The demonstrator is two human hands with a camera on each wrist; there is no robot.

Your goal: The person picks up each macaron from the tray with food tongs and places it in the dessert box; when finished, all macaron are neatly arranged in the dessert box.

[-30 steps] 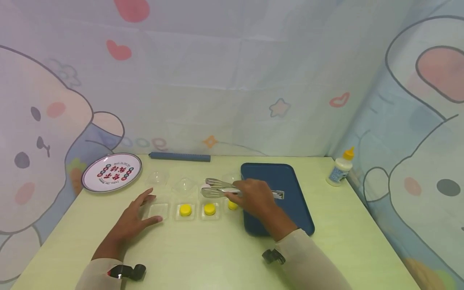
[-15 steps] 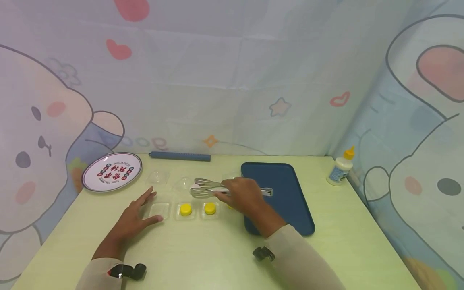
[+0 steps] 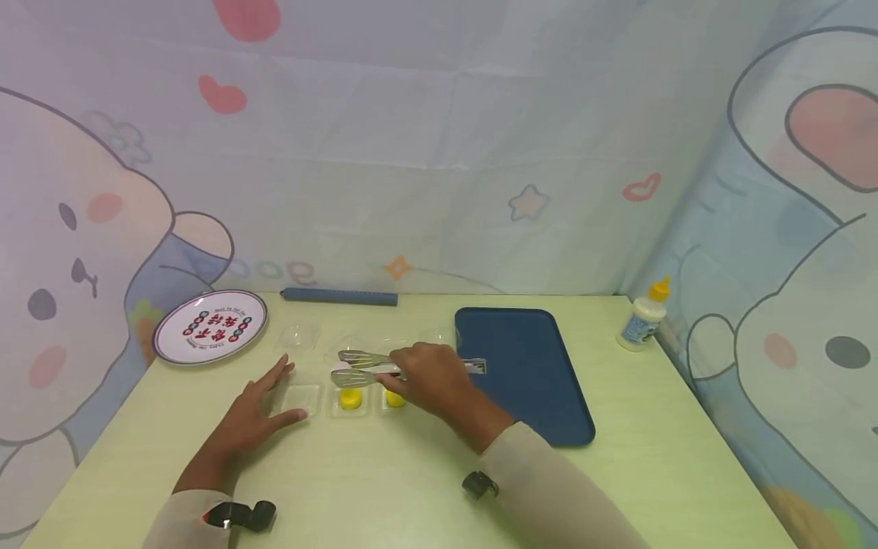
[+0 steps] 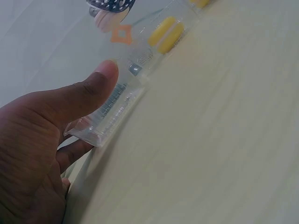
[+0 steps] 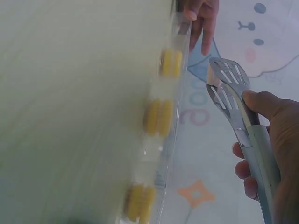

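Observation:
My right hand [image 3: 435, 381] grips slotted metal tongs [image 3: 353, 378] held above the table. Between their two heads is a pale pink macaron [image 5: 215, 77], mostly covered by the metal in the head view. Under the tongs, a yellow macaron [image 3: 350, 399] sits in a clear square base, and another yellow macaron [image 3: 394, 399] is half hidden by my right hand. The right wrist view shows a third yellow macaron [image 5: 140, 204] in the same row. At the row's left end, my left hand [image 3: 254, 415] spreads its thumb and fingers about an empty clear plastic base [image 3: 302, 398].
Clear domed lids, such as the left lid [image 3: 298, 335], stand behind the bases. A dark blue tray [image 3: 528, 366] lies to the right. A printed plate [image 3: 178, 354] is at back left, a blue-grey bar [image 3: 339, 296] along the back edge, a yellow-capped bottle [image 3: 641, 324] at back right.
My right hand has carried the tongs and pink macaron leftward along the row, covering the right-hand yellow macaron and partly the middle one. My left hand has stayed in place.

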